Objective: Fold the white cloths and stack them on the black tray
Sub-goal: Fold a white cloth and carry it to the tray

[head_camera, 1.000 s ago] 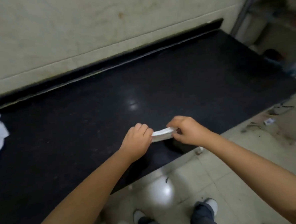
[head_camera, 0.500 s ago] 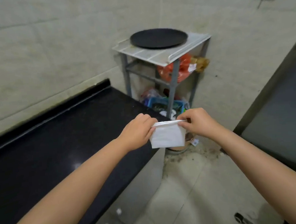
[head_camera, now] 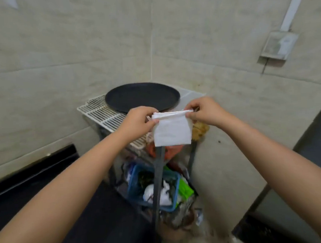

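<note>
Folded white cloth, lifted off the dark surface a second ago, now hangs before the empty black tray; left hand and right hand fingers pinch its top corners. Placement likely next.

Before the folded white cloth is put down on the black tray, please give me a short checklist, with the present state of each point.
1. Left hand has a grip on the folded white cloth: ok.
2. Right hand pinches the other top corner: ok.
3. Cloth is folded square, hanging flat: ok.
4. Black tray has bare surface: ok.
5. Tray sits steady on the white wire rack: cannot tell.
6. Cloth is over the tray: not ok, it hangs in front.
</note>
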Available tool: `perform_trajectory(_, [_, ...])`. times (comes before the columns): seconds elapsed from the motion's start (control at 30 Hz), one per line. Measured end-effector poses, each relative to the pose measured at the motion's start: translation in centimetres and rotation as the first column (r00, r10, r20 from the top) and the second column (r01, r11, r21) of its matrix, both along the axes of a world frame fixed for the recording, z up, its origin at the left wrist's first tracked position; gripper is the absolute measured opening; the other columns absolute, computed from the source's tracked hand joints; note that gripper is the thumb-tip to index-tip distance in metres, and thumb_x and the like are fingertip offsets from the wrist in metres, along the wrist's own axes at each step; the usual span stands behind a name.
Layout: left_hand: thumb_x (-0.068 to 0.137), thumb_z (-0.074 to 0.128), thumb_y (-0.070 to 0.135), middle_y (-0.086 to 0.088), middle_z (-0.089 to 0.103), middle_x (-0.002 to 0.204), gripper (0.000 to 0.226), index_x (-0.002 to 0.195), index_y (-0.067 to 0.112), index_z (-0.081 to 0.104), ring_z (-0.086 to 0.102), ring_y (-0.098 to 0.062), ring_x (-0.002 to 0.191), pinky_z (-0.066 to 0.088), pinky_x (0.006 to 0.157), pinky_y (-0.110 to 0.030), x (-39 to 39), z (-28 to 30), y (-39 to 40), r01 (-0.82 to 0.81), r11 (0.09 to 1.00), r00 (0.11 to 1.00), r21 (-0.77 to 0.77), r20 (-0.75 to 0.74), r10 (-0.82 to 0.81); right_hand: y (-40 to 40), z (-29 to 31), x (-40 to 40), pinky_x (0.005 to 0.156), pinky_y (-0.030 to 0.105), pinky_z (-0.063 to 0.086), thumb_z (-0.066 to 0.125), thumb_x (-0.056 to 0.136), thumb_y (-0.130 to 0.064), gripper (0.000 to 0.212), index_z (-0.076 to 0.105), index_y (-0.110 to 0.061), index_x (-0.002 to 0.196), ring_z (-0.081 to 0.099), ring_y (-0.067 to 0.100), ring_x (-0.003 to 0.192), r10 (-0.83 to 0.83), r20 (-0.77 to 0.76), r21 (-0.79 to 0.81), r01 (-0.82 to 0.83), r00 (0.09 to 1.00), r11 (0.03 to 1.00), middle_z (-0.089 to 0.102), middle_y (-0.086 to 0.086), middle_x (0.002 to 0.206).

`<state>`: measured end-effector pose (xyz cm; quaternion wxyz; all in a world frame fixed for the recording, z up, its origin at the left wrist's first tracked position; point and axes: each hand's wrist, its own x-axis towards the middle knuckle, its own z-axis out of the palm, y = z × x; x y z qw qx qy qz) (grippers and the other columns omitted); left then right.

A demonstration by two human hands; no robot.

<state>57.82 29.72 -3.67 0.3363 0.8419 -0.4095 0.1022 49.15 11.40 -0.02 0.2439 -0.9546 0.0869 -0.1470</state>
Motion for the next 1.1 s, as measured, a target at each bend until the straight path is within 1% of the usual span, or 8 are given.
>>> perform_trajectory(0.1, [0.086, 0.06, 0.01, -0.009, 0.072, 0.092, 0.018, 0.102, 0.008, 0.067, 0.062, -0.013, 0.074, 0.049, 0.078, -0.027, 5.0, 2.2, -2.7, -0.096, 0.993, 0.993, -0.073, -0.071, 0.091, -2.7, 2.2, 6.6, 0.048, 0.004, 0.039, 0.057, 0.082, -0.003, 0.017, 0.07, -0.004, 0.092, 0.055, -0.002, 0.047, 0.034, 0.041, -0.004, -0.034, 0.999, 0.999, 0.06, 0.0, 0.068])
perform_trajectory(0.2, [0.087, 0.059, 0.011, -0.011, 0.072, 0.093, 0.017, 0.103, 0.008, 0.066, 0.064, -0.018, 0.081, 0.05, 0.082, -0.031, 9.7, 3.4, -5.0, -0.212, 0.973, 0.976, -0.092, -0.064, 0.207, -4.7, 3.2, 13.0, 0.066, 0.022, 0.043, 0.057, 0.081, -0.004, 0.019, 0.07, -0.004, 0.095, 0.055, 0.014, 0.073, 0.081, 0.078, -0.03, -0.079, 0.994, 0.996, 0.059, 0.004, 0.079])
perform_trajectory(0.33, [0.087, 0.057, 0.008, -0.017, 0.065, 0.104, 0.019, 0.103, 0.004, 0.066, 0.058, -0.033, 0.099, 0.041, 0.083, -0.034, 15.4, 3.3, -7.8, -0.462, 0.875, 0.884, -0.146, 0.004, 0.467, -7.0, 3.2, 21.5, 0.055, 0.004, 0.034, 0.061, 0.079, -0.006, 0.019, 0.07, -0.005, 0.096, 0.052, 0.013, 0.074, 0.207, 0.11, -0.027, -0.205, 0.972, 0.978, 0.058, 0.004, 0.082])
perform_trajectory(0.43, [0.085, 0.052, 0.0, -0.021, 0.057, 0.113, 0.024, 0.107, -0.001, 0.062, 0.056, -0.037, 0.103, 0.043, 0.088, -0.04, 18.8, 1.6, -10.1, -0.516, 0.843, 0.851, -0.15, 0.018, 0.524, -8.7, 2.0, 27.0, 0.068, 0.014, 0.038, 0.062, 0.077, 0.0, 0.022, 0.068, 0.001, 0.099, 0.058, 0.027, 0.09, 0.29, 0.151, -0.024, -0.289, 0.945, 0.957, 0.065, 0.018, 0.094])
perform_trajectory(0.53, [0.09, 0.047, 0.005, -0.018, 0.049, 0.125, 0.029, 0.117, 0.002, 0.056, 0.053, -0.036, 0.108, 0.043, 0.089, -0.04, 21.3, -1.4, -11.7, -0.606, 0.795, 0.795, 0.005, -0.032, 0.606, -10.4, -1.4, 31.1, 0.095, 0.03, 0.04, 0.064, 0.076, 0.003, 0.026, 0.067, 0.003, 0.102, 0.058, 0.032, 0.109, 0.417, 0.026, 0.008, -0.417, 0.909, 0.909, 0.063, 0.021, 0.114])
perform_trajectory(0.67, [0.093, 0.046, 0.012, -0.013, 0.049, 0.129, 0.033, 0.125, 0.009, 0.053, 0.05, -0.032, 0.115, 0.041, 0.094, -0.036, 22.0, -4.8, -13.2, -0.53, 0.74, 0.79, 0.413, -0.077, 0.609, -12.8, -5.6, 33.8, 0.095, 0.025, 0.038, 0.063, 0.079, -0.006, 0.034, 0.063, -0.003, 0.113, 0.055, 0.024, 0.114, 0.504, -0.342, -0.133, -0.572, 0.793, 0.81, 0.06, 0.011, 0.123])
perform_trajectory(0.97, [0.095, 0.042, 0.022, -0.008, 0.057, 0.118, 0.028, 0.116, 0.012, 0.058, 0.056, -0.026, 0.104, 0.049, 0.086, -0.04, 20.3, -5.2, -14.5, -0.588, 0.599, 0.747, 0.544, 0.08, 0.66, -14.7, -6.6, 34.0, 0.099, 0.033, 0.041, 0.054, 0.086, -0.014, 0.031, 0.059, -0.003, 0.115, 0.053, 0.025, 0.112, 0.636, -0.389, -0.252, -0.74, 0.667, 0.623, 0.057, 0.01, 0.124])
perform_trajectory(1.1, [0.095, 0.041, 0.026, -0.006, 0.051, 0.126, 0.034, 0.126, 0.013, 0.048, 0.05, -0.024, 0.115, 0.047, 0.091, -0.038, 18.8, -5.1, -14.4, -0.629, 0.563, 0.716, 0.536, 0.116, 0.689, -14.8, -6.0, 32.6, 0.1, 0.038, 0.043, 0.053, 0.088, -0.021, 0.039, 0.052, -0.008, 0.125, 0.052, 0.025, 0.116, 0.615, -0.381, -0.293, -0.721, 0.691, 0.628, 0.052, 0.01, 0.13])
